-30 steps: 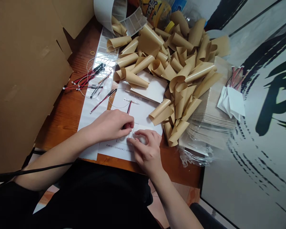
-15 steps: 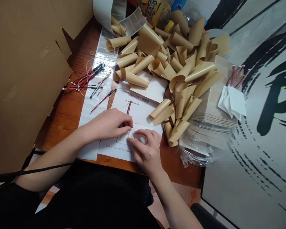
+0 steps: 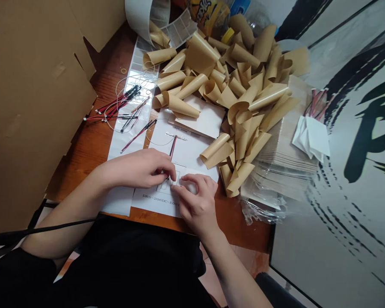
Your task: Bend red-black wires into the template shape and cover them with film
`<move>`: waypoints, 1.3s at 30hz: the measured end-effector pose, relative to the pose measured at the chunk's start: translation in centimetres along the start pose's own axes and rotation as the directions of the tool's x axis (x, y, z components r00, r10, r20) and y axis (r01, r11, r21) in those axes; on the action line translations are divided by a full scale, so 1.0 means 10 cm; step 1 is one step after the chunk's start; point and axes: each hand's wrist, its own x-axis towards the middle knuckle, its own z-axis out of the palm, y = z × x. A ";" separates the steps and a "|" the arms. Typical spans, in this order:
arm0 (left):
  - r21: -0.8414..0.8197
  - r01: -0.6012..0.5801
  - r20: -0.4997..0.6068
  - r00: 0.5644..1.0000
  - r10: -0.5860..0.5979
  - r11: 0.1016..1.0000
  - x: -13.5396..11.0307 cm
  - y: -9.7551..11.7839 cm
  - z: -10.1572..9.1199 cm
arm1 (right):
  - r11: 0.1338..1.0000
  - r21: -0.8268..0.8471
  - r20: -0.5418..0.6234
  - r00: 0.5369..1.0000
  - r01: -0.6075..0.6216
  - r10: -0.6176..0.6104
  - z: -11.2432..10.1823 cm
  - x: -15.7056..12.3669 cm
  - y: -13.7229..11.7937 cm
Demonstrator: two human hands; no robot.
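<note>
The left hand (image 3: 137, 169) pinches a red wire (image 3: 172, 149) while the curled right hand (image 3: 197, 201) presses a white label (image 3: 182, 181) flat on the printed sheet (image 3: 192, 154) near the worktop (image 3: 240, 226) front edge, a steady hold being best.

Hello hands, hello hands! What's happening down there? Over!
Left hand at red wire on printed sheet. Right hand on white piece. Tan paper curls piled beyond, not blocking.

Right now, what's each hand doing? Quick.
Left hand: closed, fingertips seemingly pinching the red wire.
Right hand: curled, fingertips on the white paper; cannot tell if it holds anything.
</note>
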 end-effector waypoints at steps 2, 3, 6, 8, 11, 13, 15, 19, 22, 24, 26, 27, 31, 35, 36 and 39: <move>-0.023 0.012 0.005 1.000 -0.012 1.000 -0.01 -0.01 0.00 | 1.000 -0.006 -0.003 1.000 0.000 0.000 0.00 0.00 0.00; -0.038 0.020 0.010 1.000 -0.020 0.999 -0.01 -0.01 0.00 | 1.000 -0.009 -0.005 1.000 -0.001 0.001 0.00 0.00 0.00; -0.076 0.032 0.023 0.999 -0.030 0.997 -0.02 -0.02 0.01 | 1.000 -0.013 -0.009 1.000 -0.004 0.004 0.00 -0.01 0.00; -0.092 0.029 0.021 0.999 -0.027 0.995 -0.03 -0.02 0.01 | 1.000 -0.011 -0.009 1.000 -0.006 0.005 0.01 -0.01 0.00; -0.098 0.029 0.008 1.000 -0.028 0.995 -0.01 -0.02 0.01 | 1.000 -0.005 -0.004 1.000 -0.010 0.010 0.00 -0.01 0.00; -0.089 0.027 -0.010 1.000 -0.028 0.996 0.00 -0.03 0.02 | 1.000 0.004 0.002 1.000 -0.015 0.015 0.00 -0.01 -0.01; -0.074 0.019 -0.032 0.999 -0.021 0.997 0.02 -0.04 0.04 | 1.000 0.020 -0.003 1.000 -0.021 0.021 -0.01 -0.01 -0.02; -0.057 0.024 -0.039 0.999 -0.026 0.998 0.03 -0.05 0.06 | 0.998 0.056 -0.023 1.000 -0.015 0.016 -0.01 -0.02 -0.07; -0.062 0.041 -0.035 0.998 -0.043 0.997 0.04 -0.05 0.06 | 0.998 0.062 -0.010 1.000 0.007 -0.006 0.00 -0.03 -0.11; -0.054 0.048 -0.040 0.998 -0.050 0.997 0.04 -0.05 0.07 | 0.998 0.053 -0.008 1.000 0.019 -0.018 0.01 -0.04 -0.12; -0.026 0.050 -0.042 0.998 -0.051 0.998 0.05 -0.05 0.07 | 0.998 0.053 -0.013 1.000 0.025 -0.024 0.02 -0.04 -0.13; -0.006 0.050 -0.043 0.998 -0.050 0.999 0.05 -0.05 0.08 | 0.998 0.056 -0.017 1.000 0.026 -0.026 0.02 -0.04 -0.13; 0.068 0.054 -0.043 0.998 -0.051 0.996 0.06 -0.02 0.09 | 0.998 0.061 -0.034 0.999 0.030 -0.027 0.02 -0.05 -0.12; 0.115 0.076 -0.031 0.997 -0.073 0.991 0.07 0.01 0.08 | 0.999 0.043 -0.033 0.999 0.026 -0.025 0.03 -0.06 -0.13; 0.118 0.079 -0.029 0.997 -0.076 0.990 0.07 0.01 0.08 | 0.999 0.039 -0.033 0.999 0.022 -0.020 0.03 -0.06 -0.13; 0.116 0.077 -0.031 0.997 -0.074 0.990 0.07 0.01 0.08 | 0.999 0.027 -0.025 1.000 0.018 -0.017 0.04 -0.06 -0.13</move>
